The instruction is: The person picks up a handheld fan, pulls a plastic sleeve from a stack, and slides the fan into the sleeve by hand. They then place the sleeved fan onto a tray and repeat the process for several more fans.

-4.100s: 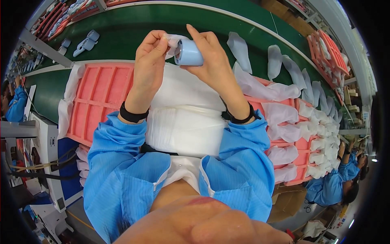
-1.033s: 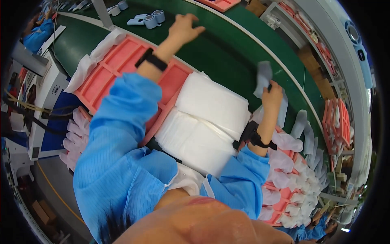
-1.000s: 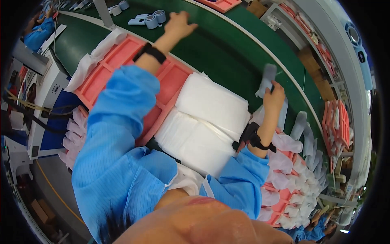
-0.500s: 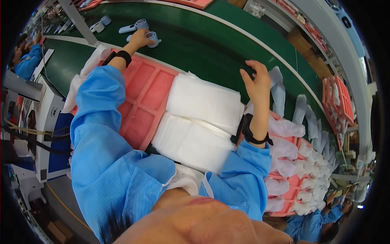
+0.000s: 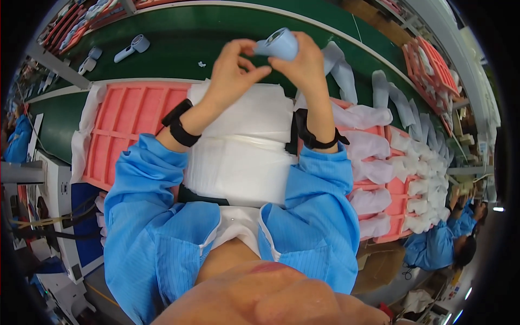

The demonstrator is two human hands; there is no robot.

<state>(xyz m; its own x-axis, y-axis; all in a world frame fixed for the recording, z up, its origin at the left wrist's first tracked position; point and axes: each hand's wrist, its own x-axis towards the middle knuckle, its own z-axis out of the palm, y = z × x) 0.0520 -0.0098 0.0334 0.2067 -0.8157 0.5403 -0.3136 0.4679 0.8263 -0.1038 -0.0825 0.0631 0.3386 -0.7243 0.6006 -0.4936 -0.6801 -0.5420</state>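
You wear a bright blue, finely striped jacket (image 5: 187,271) with loose, bunched sleeves (image 5: 146,176) and white edging (image 5: 271,248) at its open neck, over a white top (image 5: 238,221), and a black band (image 5: 184,135) round each wrist.

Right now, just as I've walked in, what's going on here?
Someone in a blue jacket holds a light-blue part in the right hand, above a green work surface. The left hand is at the part's other end; whether it grips is unclear. A stack of white sheets lies before the person, a pink divided tray to the left, and white-wrapped pieces to the right. A similar part lies farther left.
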